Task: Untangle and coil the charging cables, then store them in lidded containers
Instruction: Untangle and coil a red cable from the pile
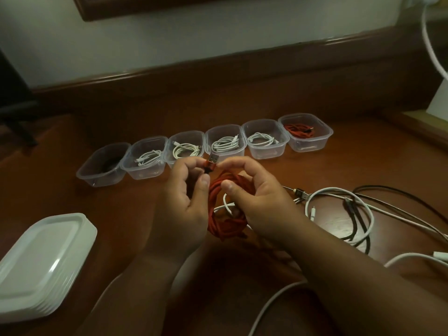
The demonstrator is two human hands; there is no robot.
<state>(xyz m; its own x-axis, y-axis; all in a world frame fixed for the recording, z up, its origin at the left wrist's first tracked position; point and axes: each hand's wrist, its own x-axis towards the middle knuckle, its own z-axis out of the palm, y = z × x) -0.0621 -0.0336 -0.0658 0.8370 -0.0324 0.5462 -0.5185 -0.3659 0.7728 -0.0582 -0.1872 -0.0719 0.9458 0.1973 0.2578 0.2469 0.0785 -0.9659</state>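
Observation:
A coiled red cable (224, 221) hangs between both hands above the wooden table (363, 154). My left hand (184, 200) grips the coil's left side, and its fingers pinch the cable just below the USB plug (213, 159). My right hand (257, 200) curls round the coil's right side, fingertips near the plug. Behind them stands a row of several clear open containers (266, 151), each with a coiled cable: a dark one at far left (101, 166), white ones in the middle, a red one at far right (305, 132).
A stack of white lids (41, 260) lies at the front left. Loose white and black cables (351, 214) sprawl tangled on the table at right. Another white cable (274, 304) runs across the front. A raised wooden edge and wall lie behind the containers.

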